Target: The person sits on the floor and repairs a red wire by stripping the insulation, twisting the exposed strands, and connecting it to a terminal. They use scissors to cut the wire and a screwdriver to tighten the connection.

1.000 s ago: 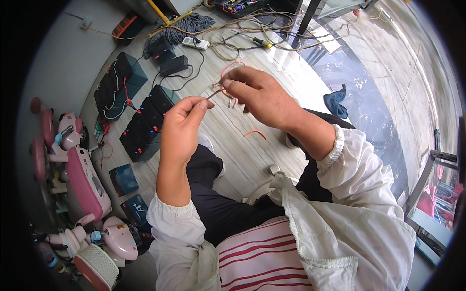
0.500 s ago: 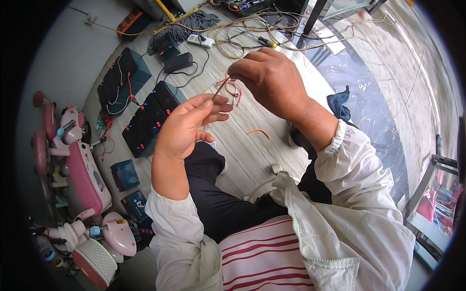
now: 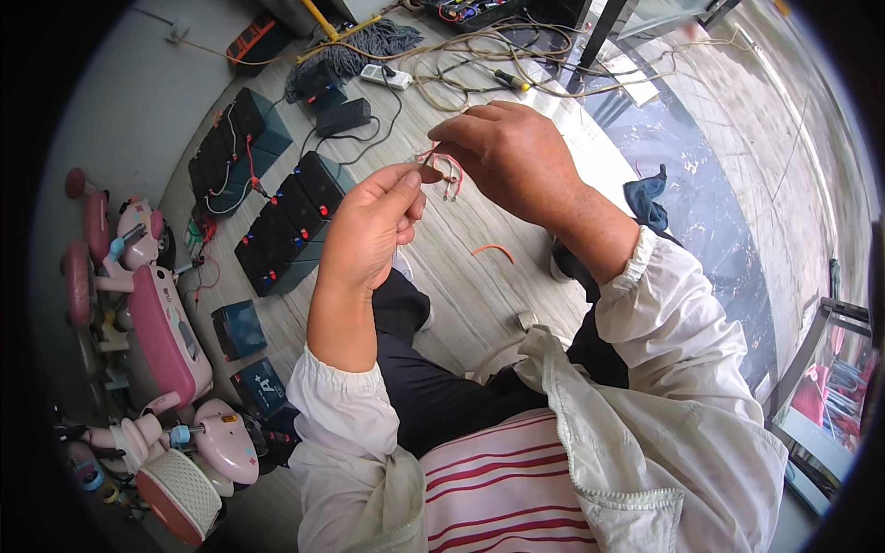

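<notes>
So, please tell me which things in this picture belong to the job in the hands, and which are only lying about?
Part of the job:
- thin strip, pinched by the left hand, right hand close
- red wires behind, probably

Apparently just lying about:
- mop
- screwdriver
- blue cloth
- pink ride-on toy

From my remote seat I see two rows of batteries (image 3: 297,210) standing on the floor (image 3: 466,286) left of my left hand (image 3: 376,219), ride-on vehicles (image 3: 166,336) farther left, a mop head (image 3: 369,48) and power strip (image 3: 386,77) ahead, a screwdriver (image 3: 512,81) beside cables, and a cloth (image 3: 647,197) right of my right hand (image 3: 518,155).
</notes>
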